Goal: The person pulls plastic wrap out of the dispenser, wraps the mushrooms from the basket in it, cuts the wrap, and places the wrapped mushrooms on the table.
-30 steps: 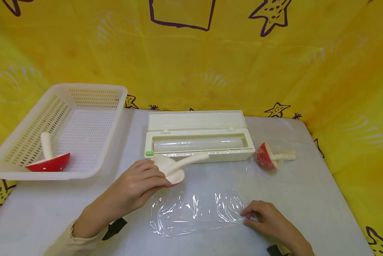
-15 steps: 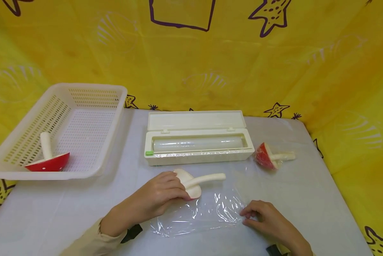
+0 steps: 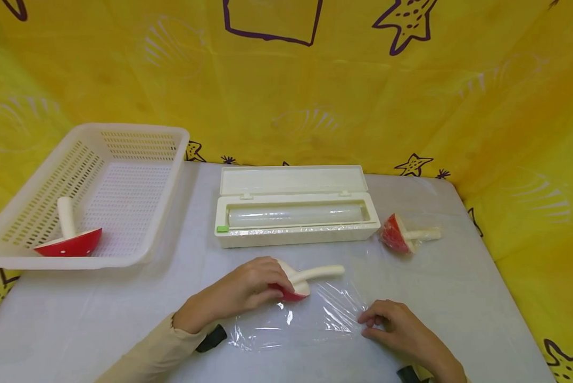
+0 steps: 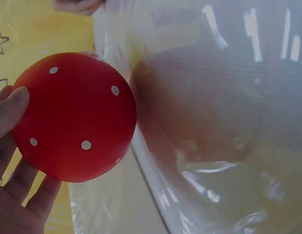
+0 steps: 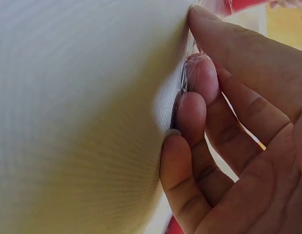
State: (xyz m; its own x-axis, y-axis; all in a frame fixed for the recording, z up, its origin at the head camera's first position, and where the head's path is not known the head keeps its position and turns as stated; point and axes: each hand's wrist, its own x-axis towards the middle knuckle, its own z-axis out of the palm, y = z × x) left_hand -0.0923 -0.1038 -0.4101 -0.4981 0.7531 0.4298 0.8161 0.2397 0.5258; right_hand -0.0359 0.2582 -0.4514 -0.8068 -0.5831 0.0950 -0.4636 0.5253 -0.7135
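My left hand (image 3: 248, 284) grips a toy mushroom (image 3: 301, 290) by the edge of its cap, with the white stem pointing right. In the left wrist view the red cap (image 4: 75, 117) shows white dots, with the thumb on its near side. Below it a sheet of clear plastic wrap (image 3: 336, 311) lies on the table, shiny and creased. My right hand (image 3: 403, 327) pinches the sheet's right edge. In the right wrist view a bit of film (image 5: 197, 57) clings at the index fingertip, and the thumb touches the table surface.
A white box (image 3: 298, 235) with its lid up holds a roll of wrap (image 3: 296, 214) behind the sheet. To its right lies a wrapped mushroom (image 3: 395, 234). At left stands a white basket (image 3: 166, 213) with another mushroom (image 3: 75, 244) inside. A yellow curtain (image 3: 286, 80) hangs behind.
My left hand has carried the mushroom right and toward me, from the front of the box to over the plastic wrap. The right hand has stayed at the wrap's edge.
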